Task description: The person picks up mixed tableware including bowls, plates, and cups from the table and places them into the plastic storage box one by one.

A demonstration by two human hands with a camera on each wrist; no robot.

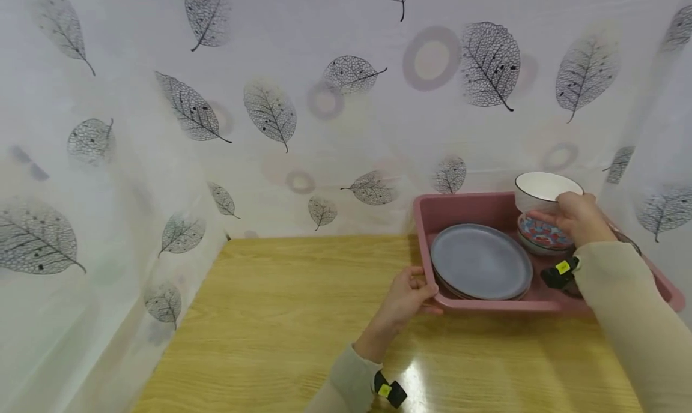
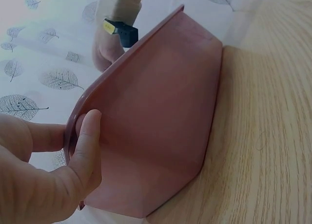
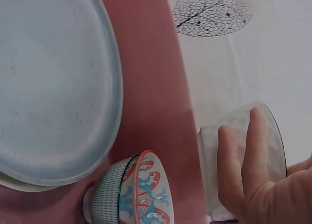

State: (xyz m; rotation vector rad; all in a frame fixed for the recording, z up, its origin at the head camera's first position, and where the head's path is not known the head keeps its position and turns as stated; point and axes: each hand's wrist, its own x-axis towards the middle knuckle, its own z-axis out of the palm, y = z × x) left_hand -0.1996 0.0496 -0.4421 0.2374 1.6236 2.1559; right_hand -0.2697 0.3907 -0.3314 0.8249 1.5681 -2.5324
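Observation:
A white bowl [image 1: 532, 188] with a thin dark rim is held by my right hand [image 1: 581, 218], thumb at the rim and fingers along the side. It is raised above the back right part of a pink tub [image 1: 503, 305]. Beneath it in the tub sits a bowl with a red and blue pattern [image 1: 543, 233], stacked in a bowl with small dark marks [image 3: 107, 197], as the right wrist view shows. My left hand [image 1: 402, 296] grips the tub's rim at the near left corner, thumb and fingers on either side of it.
Grey-blue plates [image 1: 481, 263] lie stacked in the tub's left half. A dark-edged item [image 1: 627, 242] is partly hidden behind the right forearm. The tub stands on a wood-grain table [image 1: 281, 317], against a leaf-printed curtain [image 1: 324, 161] at the back and sides.

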